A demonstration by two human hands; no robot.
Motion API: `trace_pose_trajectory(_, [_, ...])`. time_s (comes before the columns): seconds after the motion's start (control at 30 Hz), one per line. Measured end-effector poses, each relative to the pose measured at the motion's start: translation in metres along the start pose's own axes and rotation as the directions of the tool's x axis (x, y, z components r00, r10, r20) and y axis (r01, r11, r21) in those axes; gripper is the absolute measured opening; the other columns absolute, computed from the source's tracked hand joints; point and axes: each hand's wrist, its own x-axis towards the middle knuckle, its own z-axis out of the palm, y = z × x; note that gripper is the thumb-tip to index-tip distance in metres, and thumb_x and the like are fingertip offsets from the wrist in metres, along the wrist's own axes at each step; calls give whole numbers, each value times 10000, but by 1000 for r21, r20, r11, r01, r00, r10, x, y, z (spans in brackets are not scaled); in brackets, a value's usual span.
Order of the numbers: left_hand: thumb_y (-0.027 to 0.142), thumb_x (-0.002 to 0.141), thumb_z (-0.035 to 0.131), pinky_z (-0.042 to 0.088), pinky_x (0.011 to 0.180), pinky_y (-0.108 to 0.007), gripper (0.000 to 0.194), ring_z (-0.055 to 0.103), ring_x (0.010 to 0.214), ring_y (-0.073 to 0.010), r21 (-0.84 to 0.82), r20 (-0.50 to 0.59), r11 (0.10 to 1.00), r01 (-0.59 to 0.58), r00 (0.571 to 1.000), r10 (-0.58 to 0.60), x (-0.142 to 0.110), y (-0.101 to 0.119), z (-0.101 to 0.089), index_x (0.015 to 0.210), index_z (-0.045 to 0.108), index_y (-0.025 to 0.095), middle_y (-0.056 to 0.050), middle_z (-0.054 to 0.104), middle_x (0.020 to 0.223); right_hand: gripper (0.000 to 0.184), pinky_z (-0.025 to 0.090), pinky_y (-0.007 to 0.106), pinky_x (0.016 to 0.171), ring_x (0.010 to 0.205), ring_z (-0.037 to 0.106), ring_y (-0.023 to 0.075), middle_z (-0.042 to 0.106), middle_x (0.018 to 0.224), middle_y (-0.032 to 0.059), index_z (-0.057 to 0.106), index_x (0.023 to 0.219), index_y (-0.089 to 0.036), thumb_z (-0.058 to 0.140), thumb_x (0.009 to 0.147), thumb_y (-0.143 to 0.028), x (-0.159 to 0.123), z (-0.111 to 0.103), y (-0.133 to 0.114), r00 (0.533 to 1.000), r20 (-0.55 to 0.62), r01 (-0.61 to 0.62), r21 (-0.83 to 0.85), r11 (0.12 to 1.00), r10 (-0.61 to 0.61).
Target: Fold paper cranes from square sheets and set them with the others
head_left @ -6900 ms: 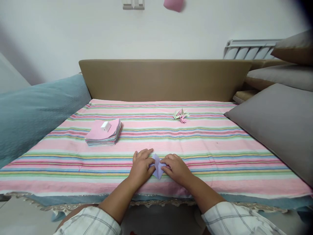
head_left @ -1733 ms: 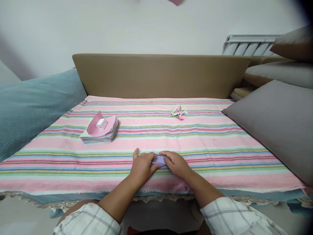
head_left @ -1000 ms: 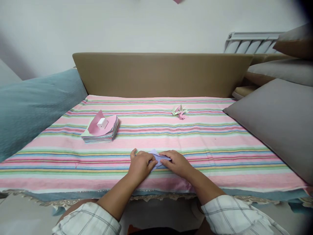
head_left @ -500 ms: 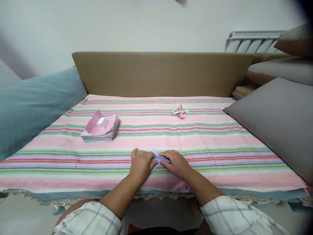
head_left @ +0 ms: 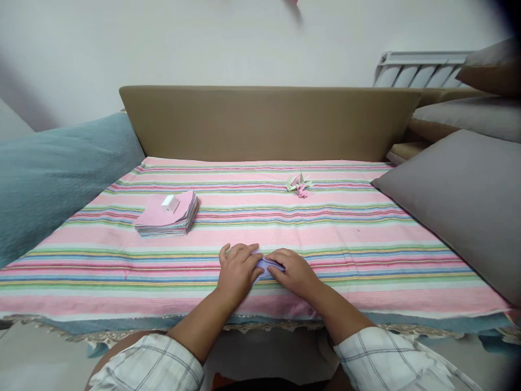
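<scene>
A small folded sheet of lilac paper [head_left: 265,267] lies on the striped cloth, between my two hands. My left hand [head_left: 238,270] presses on its left part, the fingers laid over the upper edge and the thumb near the middle; the little finger sticks out to the side. With thumb and fingers my right hand [head_left: 295,271] pinches the paper's right end. Both hands cover much of the paper, so its exact folds are partly hidden.
A stack of coloured paper [head_left: 166,220] with a white block [head_left: 170,203] on top sits at left. Several folded paper cranes [head_left: 300,185] lie farther back. Grey cushions [head_left: 456,201] border the right side, a blue-covered bolster [head_left: 69,174] the left, a brown backrest [head_left: 268,124] the rear.
My left fingers have shifted up and over the paper's top, covering more of it. The raised pink sheet on the stack has dropped flat. My right hand has barely moved.
</scene>
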Motion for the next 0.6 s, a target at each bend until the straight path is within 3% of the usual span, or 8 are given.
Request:
trace_pose_trajectory(0.27, [317,818,590,54,1044,-542,171,587,950,-197,-75,33,996,-42,998,45,0,-1,1,973,650,357,16,690,1019,218,470,303,778,873,569,174,620,920,53,624,939,-201,473,800,-125,-1,0,4,994,-109,-28,31,999,31])
trace_pose_trajectory(0.6, [339,809,599,64,1036,-542,100,584,943,-193,-139,65,990,-3,998,12,1,-4,4,831,696,346,27,702,967,215,461,304,809,891,565,162,622,945,58,645,972,-200,461,865,-165,-5,-6,16,997,1,81,14,997,-81])
